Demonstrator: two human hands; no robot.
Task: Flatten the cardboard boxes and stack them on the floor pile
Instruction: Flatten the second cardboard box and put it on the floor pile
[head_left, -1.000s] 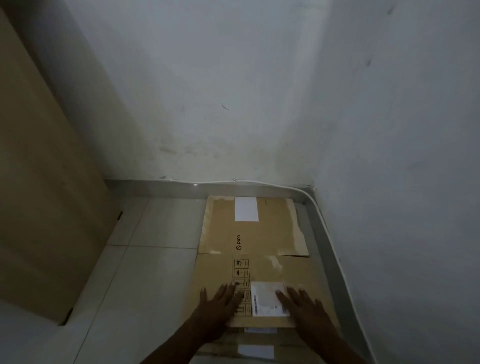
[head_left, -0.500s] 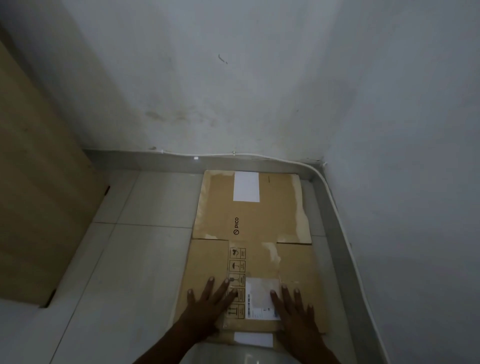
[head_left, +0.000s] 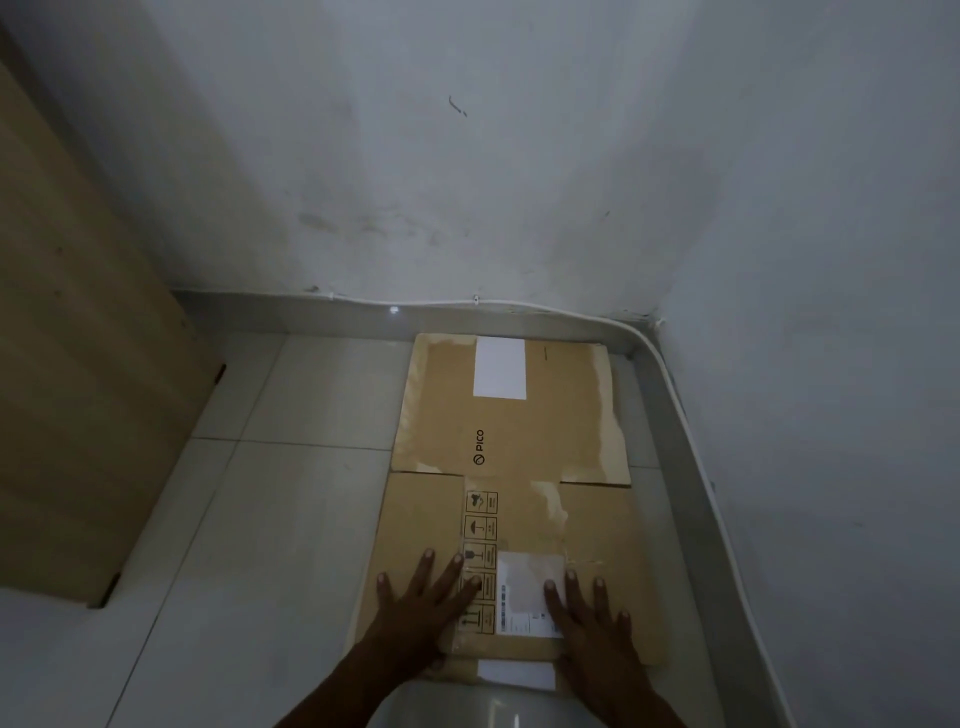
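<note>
A flattened brown cardboard box (head_left: 519, 499) lies on the tiled floor in the corner of the room, its long side pointing at the back wall. It carries a PICO logo, a white label near the far end and a shipping label near my hands. My left hand (head_left: 421, 613) presses flat on its near left part with fingers spread. My right hand (head_left: 592, 623) presses flat beside the shipping label. More cardboard with a white label (head_left: 514, 673) peeks out under the near edge.
White walls meet at the far right corner, with a grey skirting (head_left: 670, 415) and a thin white cable (head_left: 519, 304) along them. A tall light wooden panel (head_left: 78, 364) stands at the left. Bare floor tiles (head_left: 260, 519) lie between panel and cardboard.
My view has tilted down and drawn closer, so the cardboard shows fuller. Both hands stay pressed flat on the box, shifted slightly toward its near edge.
</note>
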